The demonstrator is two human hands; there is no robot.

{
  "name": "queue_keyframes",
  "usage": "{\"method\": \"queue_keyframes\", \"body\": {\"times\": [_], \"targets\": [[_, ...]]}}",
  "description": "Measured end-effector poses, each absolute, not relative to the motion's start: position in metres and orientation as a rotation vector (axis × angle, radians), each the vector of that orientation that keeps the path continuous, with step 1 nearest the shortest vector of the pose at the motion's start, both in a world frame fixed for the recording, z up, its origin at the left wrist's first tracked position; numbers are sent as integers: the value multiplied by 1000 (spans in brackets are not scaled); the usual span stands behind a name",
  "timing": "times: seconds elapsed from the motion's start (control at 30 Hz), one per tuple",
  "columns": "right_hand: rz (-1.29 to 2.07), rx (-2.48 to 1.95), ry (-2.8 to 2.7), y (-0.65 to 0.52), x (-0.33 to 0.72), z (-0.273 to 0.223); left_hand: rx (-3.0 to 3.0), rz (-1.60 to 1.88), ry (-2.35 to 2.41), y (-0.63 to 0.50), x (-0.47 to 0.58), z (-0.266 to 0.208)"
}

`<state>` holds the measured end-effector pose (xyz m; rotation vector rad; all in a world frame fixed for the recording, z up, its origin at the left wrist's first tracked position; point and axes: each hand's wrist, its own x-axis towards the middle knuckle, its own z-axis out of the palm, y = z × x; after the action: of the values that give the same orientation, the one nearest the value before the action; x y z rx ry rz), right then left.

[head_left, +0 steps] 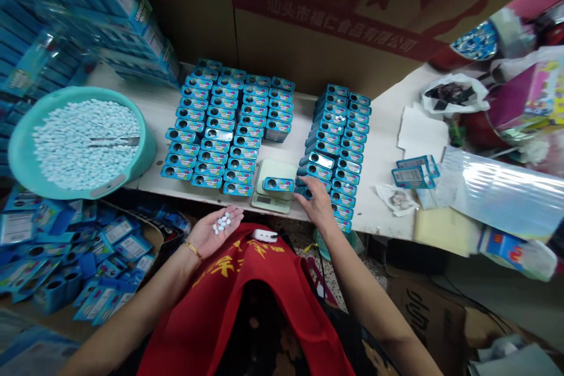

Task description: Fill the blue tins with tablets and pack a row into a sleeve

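Observation:
My left hand (214,230) is held palm up near my lap, cupping several small pale blue tablets (221,222). My right hand (315,202) reaches to the near end of the right block of blue tins (338,147) and touches a tin at its front corner. One blue tin (278,184) lies on a small pale green scale (275,185) between the two blocks. The larger left block of blue tins (227,126) fills the middle of the white table (383,153).
A teal basin (26,155) full of pale tablets, with a metal scoop lying in it, sits at the left. Flat blue cartons are piled below it (88,264) and stacked at the back left. A big cardboard box (335,17) stands behind. Bags and packets clutter the right.

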<state>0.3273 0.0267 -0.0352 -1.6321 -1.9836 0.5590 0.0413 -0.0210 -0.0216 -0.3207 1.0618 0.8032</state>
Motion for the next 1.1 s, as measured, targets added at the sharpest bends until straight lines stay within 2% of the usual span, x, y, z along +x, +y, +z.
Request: {"method": "queue_keyframes", "body": {"times": [0.63,0.97,1.1], "targets": [[627,-1561,-2369,54,295,-29,-352,863,1095,-19,29,-17],[413,-1757,-2187,160,276,-56,-379,935,1110,-12,18,-10],[319,-1686,-2178,140,298,-48,-361,910,1111,-8,17,-10]]}}
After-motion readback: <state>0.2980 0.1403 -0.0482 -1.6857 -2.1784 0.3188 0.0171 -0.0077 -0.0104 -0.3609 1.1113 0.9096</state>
